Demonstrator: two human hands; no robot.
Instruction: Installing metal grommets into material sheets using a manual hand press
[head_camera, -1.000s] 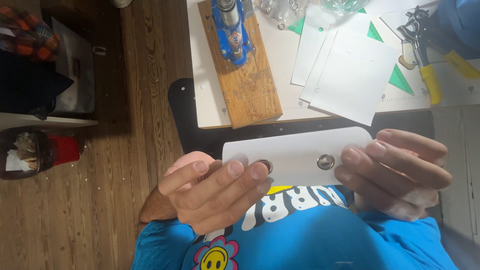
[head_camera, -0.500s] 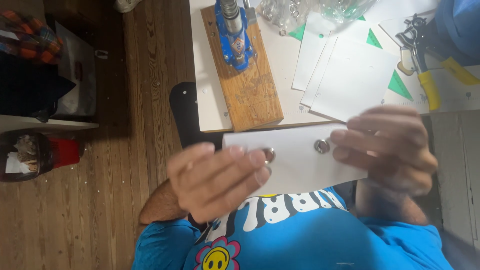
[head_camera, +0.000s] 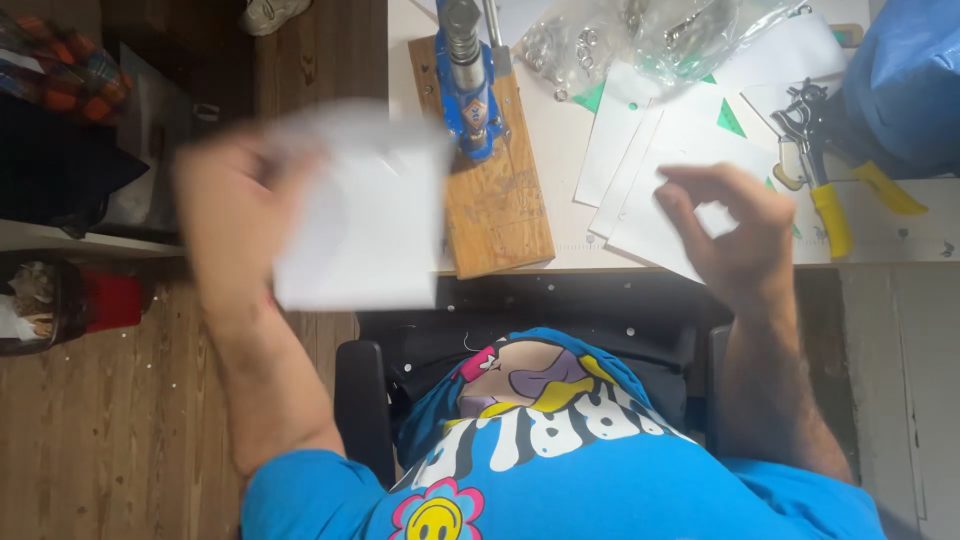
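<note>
My left hand (head_camera: 235, 205) holds a white card (head_camera: 355, 215) and is blurred with motion, out to the left of the table over the wooden floor. My right hand (head_camera: 730, 225) hovers over the stack of white sheets (head_camera: 660, 190) at the table's front edge, its fingers curled and apart with nothing in them. A blue press (head_camera: 465, 80) stands on a wooden board (head_camera: 495, 205) between the two hands.
Pliers with yellow handles (head_camera: 825, 175) lie to the right of the sheets. A clear bag of metal eyelets (head_camera: 640, 40) sits at the back. Green triangles (head_camera: 730, 118) show among the papers. A blue bag (head_camera: 910, 80) is far right. A black chair (head_camera: 365, 400) is under me.
The card was held in both hands in front of my chest. Now my right hand has let go and moved to the sheets; my left hand has swung the card up and to the left.
</note>
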